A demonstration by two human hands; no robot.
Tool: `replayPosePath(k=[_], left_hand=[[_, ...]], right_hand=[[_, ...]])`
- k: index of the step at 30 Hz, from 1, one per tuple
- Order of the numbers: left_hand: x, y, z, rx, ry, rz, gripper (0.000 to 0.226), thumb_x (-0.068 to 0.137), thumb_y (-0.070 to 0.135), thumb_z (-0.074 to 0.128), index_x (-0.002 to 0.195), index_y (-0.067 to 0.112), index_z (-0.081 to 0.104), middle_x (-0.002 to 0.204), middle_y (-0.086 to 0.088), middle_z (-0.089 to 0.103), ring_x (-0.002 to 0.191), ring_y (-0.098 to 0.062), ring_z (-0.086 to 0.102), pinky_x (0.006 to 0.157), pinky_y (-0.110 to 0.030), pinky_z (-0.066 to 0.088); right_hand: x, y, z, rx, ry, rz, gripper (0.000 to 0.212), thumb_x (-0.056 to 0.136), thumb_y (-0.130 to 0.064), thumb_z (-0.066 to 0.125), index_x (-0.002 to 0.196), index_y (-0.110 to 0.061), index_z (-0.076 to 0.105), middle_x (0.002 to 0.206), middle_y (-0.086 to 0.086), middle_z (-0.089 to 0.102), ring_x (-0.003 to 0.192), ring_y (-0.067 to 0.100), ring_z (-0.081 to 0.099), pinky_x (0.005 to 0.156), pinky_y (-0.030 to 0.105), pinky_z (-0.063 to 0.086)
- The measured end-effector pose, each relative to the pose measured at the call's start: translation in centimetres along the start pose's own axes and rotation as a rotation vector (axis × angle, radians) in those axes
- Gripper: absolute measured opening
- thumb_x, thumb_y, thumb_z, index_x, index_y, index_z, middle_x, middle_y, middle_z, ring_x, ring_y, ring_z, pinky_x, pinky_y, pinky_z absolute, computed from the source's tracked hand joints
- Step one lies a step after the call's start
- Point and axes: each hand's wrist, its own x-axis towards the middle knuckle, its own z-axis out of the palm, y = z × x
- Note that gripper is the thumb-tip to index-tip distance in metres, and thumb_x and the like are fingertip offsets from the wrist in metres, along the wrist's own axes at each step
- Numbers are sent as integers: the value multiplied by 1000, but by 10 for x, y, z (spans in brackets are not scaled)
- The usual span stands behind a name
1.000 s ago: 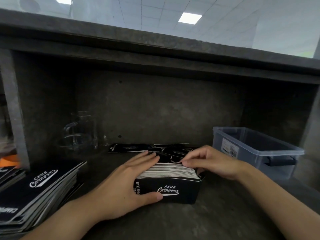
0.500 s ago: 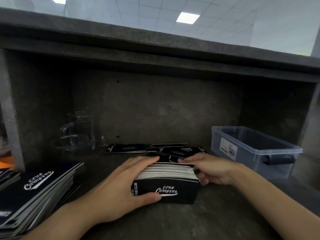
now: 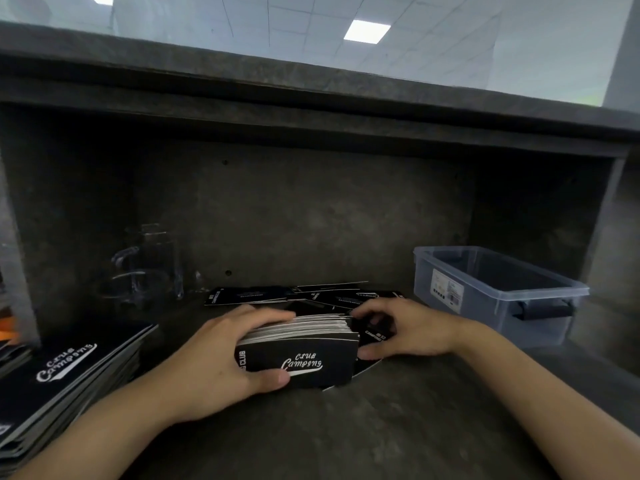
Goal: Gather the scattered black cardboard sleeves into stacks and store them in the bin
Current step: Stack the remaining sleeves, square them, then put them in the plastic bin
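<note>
At the near left lies a pile (image 3: 69,368) of larger black cards. Mid-shelf, the left hand (image 3: 214,362) grips the stack (image 3: 304,355) of sleeves, thumb on its front, fingers over its top. The right hand (image 3: 408,330), flat on the stack's top a moment ago, has dropped to its right end and curls round a loose sleeve (image 3: 375,336), likely the next addition. Scattered sleeves (image 3: 311,296) remain behind; the bin (image 3: 485,306) stands far right, the stack not yet in it.

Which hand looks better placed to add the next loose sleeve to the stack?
Right, probably. The right hand pinches a loose sleeve right beside the stack, while the left hand is busy gripping that stack.
</note>
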Motion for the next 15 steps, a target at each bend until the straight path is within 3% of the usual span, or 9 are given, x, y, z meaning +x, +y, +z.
replayPosePath(k=[6,9,11,13,15], left_hand=[[-1,9,-6,-206,-24,-30,63,72,24,92,125,44,66,119,26,70,112,3,66,103,-30,51],[-2,15,-8,-295,-132,16,63,75,18,90,129,38,64,124,15,71,116,-7,67,101,-29,53],[-3,18,-5,-270,-214,50,60,78,19,89,130,33,63,125,11,70,116,-11,67,102,-35,53],[-3,16,-1,-216,-222,73,57,77,25,89,127,37,64,127,13,66,116,-9,65,103,-39,52],[-3,12,0,-163,-186,97,58,74,36,90,125,45,64,136,22,53,126,-2,57,108,-36,47]], right_hand=[[-1,2,-4,112,-26,60,72,74,-38,90,136,-35,54,127,-10,60,112,9,58,89,19,51],[-3,9,-11,214,8,103,46,81,-31,84,123,-30,65,119,-4,67,107,10,63,89,22,50],[-8,8,-18,201,93,138,24,91,-34,74,114,-27,69,112,-2,70,103,13,65,84,25,50],[-10,8,-21,284,220,182,19,99,-33,64,114,-22,68,111,3,68,93,13,63,70,22,50],[-11,4,-20,534,244,196,22,101,-30,61,120,-21,66,116,5,67,91,14,62,66,26,51]])
